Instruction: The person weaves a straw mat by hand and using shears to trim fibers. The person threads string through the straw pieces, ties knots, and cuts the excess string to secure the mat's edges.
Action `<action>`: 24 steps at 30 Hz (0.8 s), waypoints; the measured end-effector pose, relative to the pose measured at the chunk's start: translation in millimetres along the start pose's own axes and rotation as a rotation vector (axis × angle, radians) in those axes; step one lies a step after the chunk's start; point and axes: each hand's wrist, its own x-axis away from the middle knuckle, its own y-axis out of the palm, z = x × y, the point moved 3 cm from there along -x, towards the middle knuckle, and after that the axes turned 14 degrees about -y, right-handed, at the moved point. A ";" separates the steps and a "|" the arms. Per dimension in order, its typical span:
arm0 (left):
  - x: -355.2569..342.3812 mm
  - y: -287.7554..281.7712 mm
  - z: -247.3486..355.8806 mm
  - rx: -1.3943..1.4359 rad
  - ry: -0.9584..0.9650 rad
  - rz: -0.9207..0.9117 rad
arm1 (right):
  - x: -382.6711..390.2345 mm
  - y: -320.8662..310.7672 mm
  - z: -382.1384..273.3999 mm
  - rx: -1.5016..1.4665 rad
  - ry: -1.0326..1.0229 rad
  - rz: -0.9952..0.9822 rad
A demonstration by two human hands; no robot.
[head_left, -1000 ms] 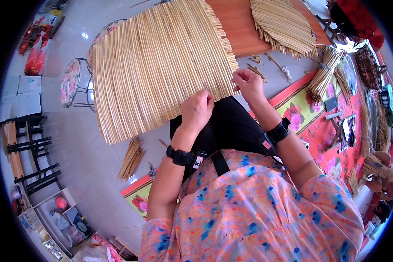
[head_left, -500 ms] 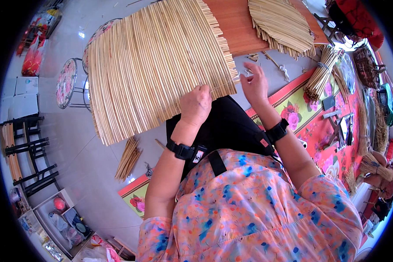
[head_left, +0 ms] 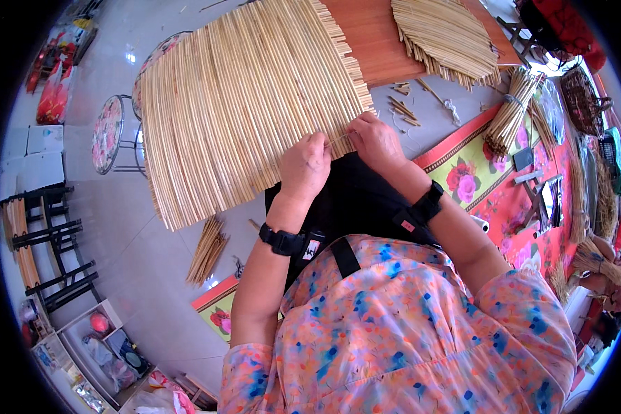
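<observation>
A wide mat of straw-coloured stalks, laid side by side, spreads out before me and covers part of the table. Over its near right part, my left hand is closed in a pinch on a thin pale string. The same string runs to my right hand, whose fingers are pinched together by the mat's right edge. Between the two hands the string looks taut. Both hands rest close against the stalks, and the exact fingertip grip is partly hidden.
Another stalk mat lies on the red-brown table. Cut stalk pieces are on the floor below. A tied stalk bundle lies on the flowered rug; loose stalks and a round stool are at left.
My right hand has moved left and down from beyond the mat's edge, and its spread fingers have closed on the string. My left hand has barely moved.
</observation>
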 end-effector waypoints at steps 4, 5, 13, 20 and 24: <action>2.7 -10.3 -6.0 -0.084 -0.019 -0.003 | -2.3 -1.1 1.7 0.002 0.006 -0.060; 3.6 -13.7 -5.9 -0.085 -0.020 -0.003 | -2.8 -1.9 1.4 -0.003 0.014 -0.060; 4.2 -20.8 -4.4 0.056 -0.031 0.024 | -3.2 -3.3 6.7 -0.085 0.040 -0.089; -2.6 -16.7 0.3 0.230 0.041 0.072 | -6.7 -4.6 5.5 -0.149 0.055 -0.104; -4.7 -14.8 2.1 0.225 0.029 0.029 | -6.9 -5.1 4.9 -0.120 0.079 -0.127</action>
